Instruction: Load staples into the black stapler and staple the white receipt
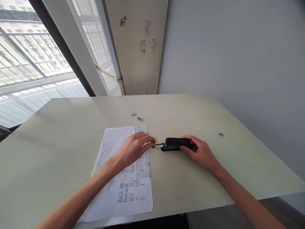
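Note:
A black stapler [176, 142] with a red part at its rear lies on the table, its metal staple tray sticking out to the left. My right hand [199, 151] is closed around the stapler's rear end. At the front, my left hand [140, 144] pinches the tip of the tray between thumb and fingers; whether a small staple strip is also between them is too small to tell. Beneath my left hand and forearm lies a printed sheet of paper [133, 190], its right edge just left of the stapler.
Several small staple strips [139, 119] lie on the table [71, 127] beyond the paper. Another strip [221, 134] sits to the right. Behind the table are a window at left, a stained panel [140, 63] and a grey wall [226, 47].

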`<state>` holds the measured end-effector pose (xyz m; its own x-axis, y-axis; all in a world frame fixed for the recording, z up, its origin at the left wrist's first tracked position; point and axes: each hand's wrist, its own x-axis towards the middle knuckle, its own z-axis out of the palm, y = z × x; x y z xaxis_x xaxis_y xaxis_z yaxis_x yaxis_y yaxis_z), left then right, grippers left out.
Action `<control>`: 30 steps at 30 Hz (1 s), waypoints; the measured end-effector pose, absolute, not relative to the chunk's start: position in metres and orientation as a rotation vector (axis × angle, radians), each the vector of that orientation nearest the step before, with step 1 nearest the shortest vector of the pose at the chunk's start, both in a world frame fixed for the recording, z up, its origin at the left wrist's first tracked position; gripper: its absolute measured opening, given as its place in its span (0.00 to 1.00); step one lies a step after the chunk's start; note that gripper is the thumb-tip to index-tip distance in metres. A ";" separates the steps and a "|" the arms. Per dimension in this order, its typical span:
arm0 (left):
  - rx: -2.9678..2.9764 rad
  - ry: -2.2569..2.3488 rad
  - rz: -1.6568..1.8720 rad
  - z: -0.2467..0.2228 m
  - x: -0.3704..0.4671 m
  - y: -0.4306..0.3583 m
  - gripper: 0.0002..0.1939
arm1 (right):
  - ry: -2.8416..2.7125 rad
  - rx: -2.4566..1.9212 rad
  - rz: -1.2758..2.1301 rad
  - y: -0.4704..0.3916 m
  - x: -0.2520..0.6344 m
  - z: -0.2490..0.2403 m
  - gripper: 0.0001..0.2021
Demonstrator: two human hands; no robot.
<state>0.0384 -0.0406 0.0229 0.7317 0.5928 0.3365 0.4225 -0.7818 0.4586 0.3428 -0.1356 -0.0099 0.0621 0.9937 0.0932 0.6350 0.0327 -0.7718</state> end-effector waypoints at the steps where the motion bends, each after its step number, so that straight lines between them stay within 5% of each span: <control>1: 2.624 0.761 0.690 0.021 0.038 -0.042 0.11 | -1.649 -1.670 0.679 -0.135 0.343 -0.010 0.19; 30: 2.857 0.775 0.700 0.020 0.048 -0.052 0.13 | -1.678 -1.662 0.626 -0.135 0.344 -0.012 0.19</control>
<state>0.0484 -0.0515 0.0197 0.7649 0.5004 0.4055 0.4545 -0.8655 0.2106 0.3439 -0.1349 -0.0122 0.0509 0.9897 0.1337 0.6602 0.0671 -0.7481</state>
